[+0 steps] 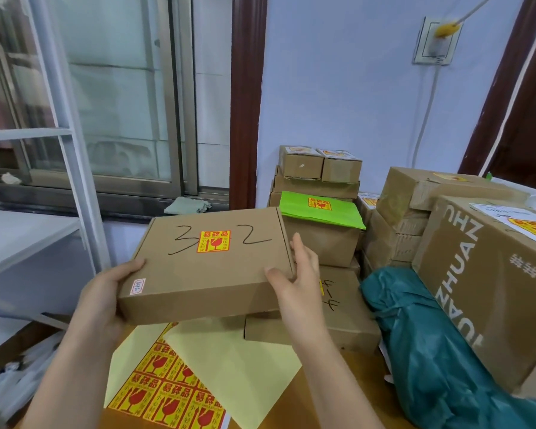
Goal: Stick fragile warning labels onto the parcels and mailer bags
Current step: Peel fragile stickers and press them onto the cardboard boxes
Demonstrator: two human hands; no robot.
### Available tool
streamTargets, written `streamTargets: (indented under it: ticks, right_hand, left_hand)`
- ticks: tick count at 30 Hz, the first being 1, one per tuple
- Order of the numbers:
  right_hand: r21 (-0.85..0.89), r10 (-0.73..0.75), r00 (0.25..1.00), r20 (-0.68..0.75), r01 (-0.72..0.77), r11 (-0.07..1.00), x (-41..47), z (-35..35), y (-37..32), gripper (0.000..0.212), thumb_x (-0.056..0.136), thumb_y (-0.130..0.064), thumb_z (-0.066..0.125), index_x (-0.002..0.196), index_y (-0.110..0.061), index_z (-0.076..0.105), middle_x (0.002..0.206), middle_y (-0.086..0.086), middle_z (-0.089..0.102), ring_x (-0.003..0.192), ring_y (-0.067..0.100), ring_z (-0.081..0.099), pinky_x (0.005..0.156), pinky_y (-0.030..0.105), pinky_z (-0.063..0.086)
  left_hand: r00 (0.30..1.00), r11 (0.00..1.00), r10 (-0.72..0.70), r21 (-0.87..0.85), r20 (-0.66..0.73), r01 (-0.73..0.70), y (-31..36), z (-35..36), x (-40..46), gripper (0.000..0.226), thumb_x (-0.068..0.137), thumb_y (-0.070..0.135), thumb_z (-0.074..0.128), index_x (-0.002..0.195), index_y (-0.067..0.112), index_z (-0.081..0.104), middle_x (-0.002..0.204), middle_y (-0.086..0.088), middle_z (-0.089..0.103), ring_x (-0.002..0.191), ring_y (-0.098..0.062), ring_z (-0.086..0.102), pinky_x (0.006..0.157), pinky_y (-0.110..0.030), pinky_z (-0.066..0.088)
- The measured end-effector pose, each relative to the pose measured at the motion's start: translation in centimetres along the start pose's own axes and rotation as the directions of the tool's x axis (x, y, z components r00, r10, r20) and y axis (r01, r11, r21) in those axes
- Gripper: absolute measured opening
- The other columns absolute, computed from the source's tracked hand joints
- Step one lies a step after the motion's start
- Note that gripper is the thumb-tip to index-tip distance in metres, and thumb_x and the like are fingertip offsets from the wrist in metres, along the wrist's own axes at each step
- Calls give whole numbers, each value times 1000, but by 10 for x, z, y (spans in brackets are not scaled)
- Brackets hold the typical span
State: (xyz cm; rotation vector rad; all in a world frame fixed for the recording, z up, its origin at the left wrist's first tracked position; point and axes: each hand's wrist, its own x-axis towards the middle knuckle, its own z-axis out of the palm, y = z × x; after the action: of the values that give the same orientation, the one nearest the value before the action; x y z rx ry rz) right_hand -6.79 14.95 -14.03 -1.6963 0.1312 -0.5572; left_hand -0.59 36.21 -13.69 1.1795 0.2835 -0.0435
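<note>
I hold a flat brown cardboard parcel (198,274) in the air, tilted, with "3" and "2" handwritten on its lid. A red and yellow fragile label (213,241) is stuck between the two digits. My left hand (106,298) grips the near left corner, thumb on top. My right hand (297,280) holds the right edge, thumb on the lid and fingers along the side. Below, on the wooden table, lies a sheet of fragile labels (167,394), partly covered by a blank yellow backing sheet (239,363).
Another flat box (344,317) lies under the held one. Behind it stand stacked labelled boxes (319,168) and a green mailer bag (319,209) with a label. A teal mailer bag (430,351) and a large carton (489,274) fill the right. A white shelf (28,230) stands left.
</note>
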Motion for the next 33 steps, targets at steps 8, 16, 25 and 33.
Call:
streamTargets:
  ticks: [8,16,25,33]
  right_hand:
    - [-41,-64,998,27,65,997,38,32,3,62,94,-15,55,148,-27,27,138,-19,26,135,6,28,114,32,31]
    - [-18,-32,999,27,33,999,84,67,15,57,96,-16,50,149,-23,29,150,-11,23,139,11,26,116,35,27]
    - [-98,-8,998,-69,1,995,137,99,37,54,92,-7,44,145,-19,39,152,-4,27,140,15,28,115,36,27]
    - [-157,95,995,8,-93,983,151,89,58,49,95,-7,47,143,-16,41,156,0,23,144,13,21,111,21,18]
  left_hand:
    - [954,977,212,40,-213,-209,7,13,45,23,89,33,61,107,22,52,109,-7,59,94,-21,56,80,-35,46]
    - [839,903,430,138,-334,-407,23,37,91,5,91,28,54,91,24,57,94,1,53,97,-17,46,85,-32,38]
    - [779,850,527,222,-339,-478,4,55,150,24,92,23,51,69,28,53,77,8,48,76,-9,45,82,-32,35]
    - [800,806,573,302,-181,-509,-13,50,181,19,95,22,49,104,15,64,89,6,56,86,-10,49,76,-29,37]
